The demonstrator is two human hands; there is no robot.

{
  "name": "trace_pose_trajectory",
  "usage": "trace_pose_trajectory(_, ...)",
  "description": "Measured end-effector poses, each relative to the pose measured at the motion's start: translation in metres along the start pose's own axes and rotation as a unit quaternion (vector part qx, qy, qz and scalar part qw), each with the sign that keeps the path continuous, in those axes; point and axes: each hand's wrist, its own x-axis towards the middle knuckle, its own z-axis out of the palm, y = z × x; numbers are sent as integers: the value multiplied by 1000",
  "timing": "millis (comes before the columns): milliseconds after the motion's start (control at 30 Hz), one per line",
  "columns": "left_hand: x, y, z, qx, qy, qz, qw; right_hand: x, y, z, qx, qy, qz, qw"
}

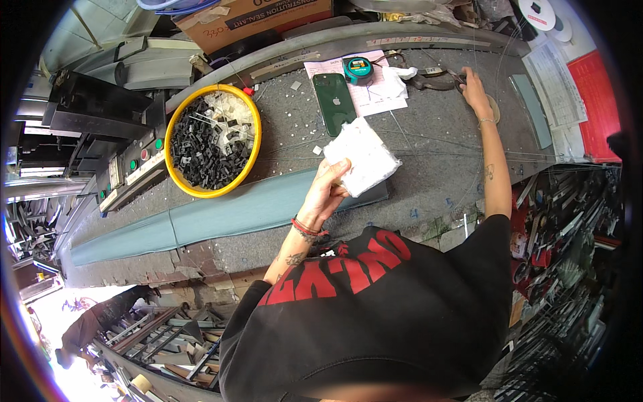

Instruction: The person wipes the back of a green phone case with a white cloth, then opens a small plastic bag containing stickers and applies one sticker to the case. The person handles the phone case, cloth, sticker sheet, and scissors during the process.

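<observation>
My left hand [326, 189] grips a white block-like packet [362, 157] wrapped in clear plastic, thumb on top, held above the bench. It partly covers the lower end of a dark green phone [335, 100]. At the far right of the bench my right hand [475, 97] is stretched out, its fingers closed at the dark handle of what looks like a pair of scissors [435, 82]. A crumpled white piece [400, 80] and a teal tape measure [358, 69] lie left of the scissors, on a printed paper sheet [382, 104].
A yellow basket [252, 147] of small black and clear plastic parts stands at the left. A long grey-green strip [221, 208] lies along the near edge. Thin wires cross the bench. A cardboard box [254, 23] stands behind; another person [100, 321] is at lower left.
</observation>
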Motion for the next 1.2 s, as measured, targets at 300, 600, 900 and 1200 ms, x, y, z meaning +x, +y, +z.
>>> trace_pose_trajectory(300, -3, 9, 11, 167, 79, 64, 981, -11, -19, -14, -197, -74, -30, 977)
trace_pose_trajectory(600, -2, 16, 24, 243, 109, 160, 951, -42, -47, -79, -79, -31, 63, 994)
trace_pose_trajectory(900, 4, 25, 14, 204, 133, 174, 954, -166, -191, -115, 593, -249, -21, 765)
trace_pose_trajectory(1200, 1, 38, -4, 189, 116, 214, 951, -206, -235, -92, 674, -521, 36, 523)
